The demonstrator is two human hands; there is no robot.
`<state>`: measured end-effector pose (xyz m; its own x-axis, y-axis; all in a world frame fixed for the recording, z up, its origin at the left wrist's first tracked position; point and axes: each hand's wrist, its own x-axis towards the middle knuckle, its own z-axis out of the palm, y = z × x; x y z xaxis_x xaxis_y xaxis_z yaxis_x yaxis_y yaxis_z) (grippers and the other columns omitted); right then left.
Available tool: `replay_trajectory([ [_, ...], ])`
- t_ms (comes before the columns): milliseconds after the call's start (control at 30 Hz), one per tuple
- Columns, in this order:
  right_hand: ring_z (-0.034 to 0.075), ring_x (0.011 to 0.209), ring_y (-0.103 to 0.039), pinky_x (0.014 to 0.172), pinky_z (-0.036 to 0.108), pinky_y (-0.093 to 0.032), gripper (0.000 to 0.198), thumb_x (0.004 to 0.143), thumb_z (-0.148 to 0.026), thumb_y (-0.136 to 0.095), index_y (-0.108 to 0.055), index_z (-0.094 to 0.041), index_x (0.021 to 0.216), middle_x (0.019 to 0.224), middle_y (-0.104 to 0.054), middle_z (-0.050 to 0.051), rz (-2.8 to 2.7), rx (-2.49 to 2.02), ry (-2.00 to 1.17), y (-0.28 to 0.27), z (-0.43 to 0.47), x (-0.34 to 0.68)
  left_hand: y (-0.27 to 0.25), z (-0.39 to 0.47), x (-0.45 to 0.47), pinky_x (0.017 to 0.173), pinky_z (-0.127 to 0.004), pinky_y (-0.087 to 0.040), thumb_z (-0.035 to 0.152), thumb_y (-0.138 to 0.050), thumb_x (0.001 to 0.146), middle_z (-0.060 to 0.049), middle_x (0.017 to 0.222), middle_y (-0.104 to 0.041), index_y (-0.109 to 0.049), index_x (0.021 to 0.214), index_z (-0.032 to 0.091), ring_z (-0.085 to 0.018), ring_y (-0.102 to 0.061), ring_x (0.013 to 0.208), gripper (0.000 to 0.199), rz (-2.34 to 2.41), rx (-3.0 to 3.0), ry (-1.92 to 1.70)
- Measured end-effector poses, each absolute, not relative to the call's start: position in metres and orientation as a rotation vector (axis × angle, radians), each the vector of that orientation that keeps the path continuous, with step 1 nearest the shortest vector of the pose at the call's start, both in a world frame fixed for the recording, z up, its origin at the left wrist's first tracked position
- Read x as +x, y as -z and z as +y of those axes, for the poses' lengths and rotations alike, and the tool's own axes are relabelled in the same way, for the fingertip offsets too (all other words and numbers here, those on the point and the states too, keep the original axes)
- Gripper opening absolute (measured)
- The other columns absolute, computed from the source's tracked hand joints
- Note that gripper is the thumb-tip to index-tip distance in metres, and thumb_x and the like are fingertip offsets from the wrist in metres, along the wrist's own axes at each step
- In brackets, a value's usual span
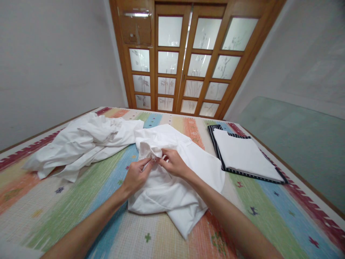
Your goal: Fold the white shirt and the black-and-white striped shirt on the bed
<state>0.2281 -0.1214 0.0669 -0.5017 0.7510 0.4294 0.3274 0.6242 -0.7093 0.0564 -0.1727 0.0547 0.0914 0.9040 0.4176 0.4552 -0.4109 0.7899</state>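
Observation:
A white shirt (188, 162) lies spread on the striped cloth in front of me, its lower corner pointing toward me. My left hand (138, 175) pinches the gathered fabric near what looks like its collar. Close beside it, my right hand (172, 162) pinches the same spot, fingertips almost touching the left ones. Whatever small part sits between the fingertips, perhaps a button, is too small to make out. A crumpled heap of white clothing (88, 135) lies to the left, up against the shirt's upper left side.
Folded white cloth sits with black striped fabric around its edges (242, 154) at the right. Under everything is a multicoloured striped cover (102, 187). Beyond the far edge stand wooden doors with glass panes (185, 64). Walls rise on the left and right.

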Motion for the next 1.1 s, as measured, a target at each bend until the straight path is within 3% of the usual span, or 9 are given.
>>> replay_trajectory([
  [167, 0.014, 0.063, -0.059, 0.059, 0.023, -0.045, 0.026, 0.086, -0.034, -0.058, -0.059, -0.016, 0.068, 0.067, -0.061, 0.002, -2.048, -0.868, -0.857, -0.07, -0.123, 0.228, -0.057, -0.173, 0.057, 0.073, -0.027, -0.054, 0.037, -0.056, 0.088, -0.006, 0.094, -0.075, -0.076, 0.097, 0.016, -0.022, -0.07, 0.083, 0.03, 1.309, 1.911, -1.283],
  [333, 0.014, 0.062, -0.06, 0.058, 0.022, -0.046, 0.025, 0.085, -0.034, -0.06, -0.062, -0.015, 0.069, 0.066, -0.063, 0.001, -2.013, -0.924, -1.012, -0.072, -0.125, 0.229, -0.056, -0.176, 0.057, 0.059, -0.023, -0.05, 0.034, -0.059, 0.086, -0.005, 0.083, -0.076, -0.077, 0.09, 0.016, -0.018, -0.069, 0.065, 0.026, 1.363, 2.043, -1.304],
  [433, 0.014, 0.063, -0.06, 0.056, 0.022, -0.047, 0.03, 0.082, -0.04, -0.065, -0.061, -0.015, 0.067, 0.065, -0.061, 0.001, -1.966, -0.942, -1.001, -0.072, -0.128, 0.227, -0.053, -0.177, 0.057, 0.054, -0.022, -0.047, 0.031, -0.057, 0.086, -0.004, 0.072, -0.075, -0.077, 0.084, 0.017, -0.015, -0.065, 0.053, 0.024, 1.407, 2.155, -1.338],
  [667, 0.013, 0.057, -0.058, 0.054, 0.024, -0.05, 0.044, 0.074, -0.059, -0.068, -0.06, -0.016, 0.069, 0.064, -0.059, 0.0, -1.784, -0.85, -1.327, -0.07, -0.127, 0.22, -0.05, -0.182, 0.06, 0.064, -0.023, -0.053, 0.029, -0.055, 0.088, -0.005, 0.077, -0.075, -0.075, 0.087, 0.017, -0.016, -0.069, 0.061, 0.024, 1.459, 2.253, -1.427],
  [833, 0.01, 0.051, -0.052, 0.05, 0.022, -0.046, 0.048, 0.069, -0.063, -0.07, -0.056, -0.017, 0.066, 0.059, -0.055, -0.002, -1.589, -0.826, -1.445, -0.055, -0.126, 0.21, -0.05, -0.184, 0.061, 0.06, -0.022, -0.051, 0.03, -0.055, 0.088, -0.004, 0.073, -0.074, -0.075, 0.078, 0.017, -0.014, -0.067, 0.057, 0.025, 1.504, 2.184, -1.459],
  [1100, 0.013, 0.045, -0.057, 0.045, 0.024, -0.049, 0.051, 0.065, -0.067, -0.069, -0.054, -0.019, 0.073, 0.053, -0.057, -0.003, -1.466, -0.883, -1.483, -0.05, -0.133, 0.204, -0.047, -0.18, 0.059, 0.059, -0.021, -0.049, 0.032, -0.055, 0.087, -0.004, 0.07, -0.073, -0.073, 0.076, 0.017, -0.014, -0.066, 0.057, 0.026, 1.55, 2.184, -1.397],
])
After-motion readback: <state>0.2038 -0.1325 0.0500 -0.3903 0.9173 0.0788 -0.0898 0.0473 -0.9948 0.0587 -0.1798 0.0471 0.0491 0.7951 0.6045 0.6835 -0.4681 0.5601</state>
